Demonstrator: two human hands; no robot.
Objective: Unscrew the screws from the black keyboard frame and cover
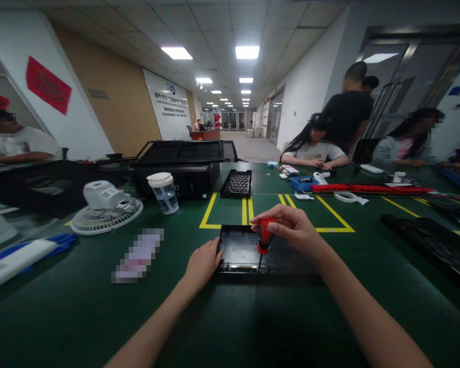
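Note:
A shallow black plastic panel (237, 249) with a raised rim lies in front of me on the green table. Its left edge is held by my left hand (202, 263), thumb on the inner side and the other fingers partly hidden behind the rim. My right hand (291, 225) is closed round the handle of a red and black screwdriver (266, 235). The screwdriver stands nearly upright, its dark shaft pointing down to the panel near the front rim. A pale metallic strip (244, 268) shows left of the tip. Whether the tip touches a screw, I cannot tell.
Beyond the panel are yellow tape lines (246, 209) and a black tray of small parts (236, 184). A lidded cup (164, 193), white fan (105, 207) and large black case (176, 174) stand left. Another black panel (433, 250) lies right. People sit across the table.

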